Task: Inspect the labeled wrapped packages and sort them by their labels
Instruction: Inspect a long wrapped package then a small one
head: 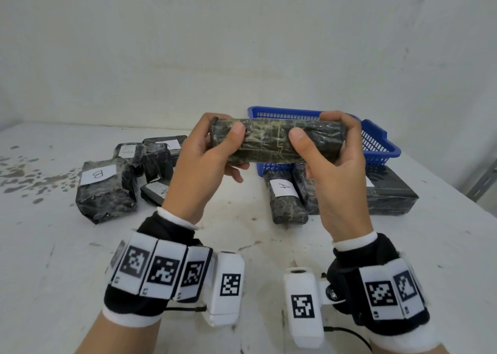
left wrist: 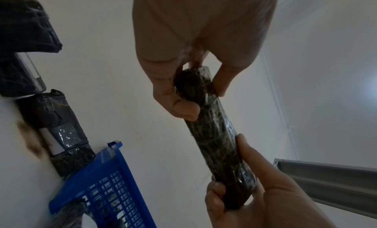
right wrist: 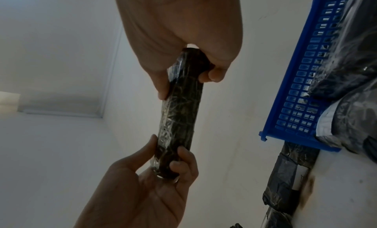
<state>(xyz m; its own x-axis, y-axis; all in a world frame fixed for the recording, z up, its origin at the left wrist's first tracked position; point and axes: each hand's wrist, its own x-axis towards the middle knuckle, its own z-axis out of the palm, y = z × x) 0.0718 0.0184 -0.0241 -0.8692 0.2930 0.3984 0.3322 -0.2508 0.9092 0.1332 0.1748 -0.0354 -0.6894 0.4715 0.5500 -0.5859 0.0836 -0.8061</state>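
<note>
Hidden: no label shows on the held package [head: 277, 141] from any view; the package [head: 153, 192] behind the left wrist shows only part of its label, the letter unclear.
Materials: the held package is a long dark block in glossy clear film; the B package [head: 106, 189] is squat and crinkled; the A package [head: 286, 197] is narrow, lying on the scuffed white tabletop [head: 242, 235] just in front of the blue basket [head: 376, 143], a slotted plastic tray.
Left hand [head: 200, 165]: thumb and curled fingers grip the package's left end.
Right hand [head: 336, 162]: grips the right end likewise.
Package position: level, above the tabletop, before the basket.
</note>
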